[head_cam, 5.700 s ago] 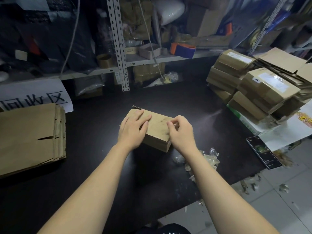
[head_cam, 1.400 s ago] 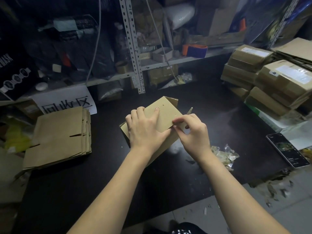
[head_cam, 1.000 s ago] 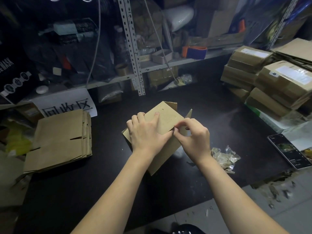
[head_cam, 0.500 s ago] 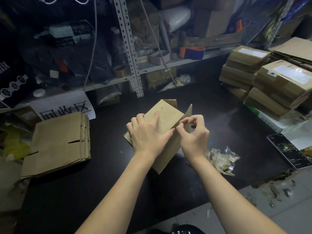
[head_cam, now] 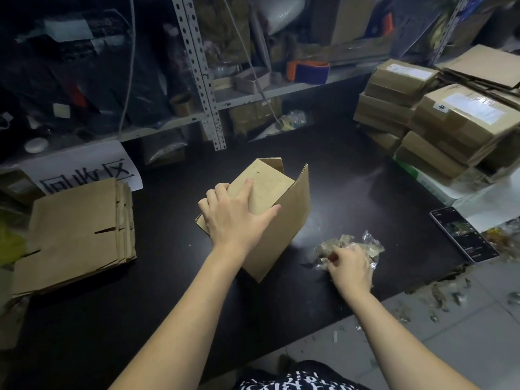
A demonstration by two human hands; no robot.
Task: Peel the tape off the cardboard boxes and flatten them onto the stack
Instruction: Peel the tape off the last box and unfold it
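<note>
1. head view: the cardboard box [head_cam: 267, 190] stands tilted on one edge in the middle of the black table [head_cam: 168, 277], its far end open with a flap sticking up.
2. the left hand [head_cam: 236, 218] holds it from above, palm on the upper face. index finger and thumb are stretched flat and the other fingers are hooked over the left edge.
3. the right hand [head_cam: 350, 267] is well apart from the box, knuckles up on the wad of peeled tape [head_cam: 351, 244]. its fingers curl down into the wad. whether they pinch any tape i cannot tell.
4. the stack of flattened boxes [head_cam: 76, 229] lies at the table's left side, below a paper sign [head_cam: 81, 167].
5. taped boxes [head_cam: 450, 122] are piled at the right, and a phone [head_cam: 464, 235] lies near the table's right edge.
</note>
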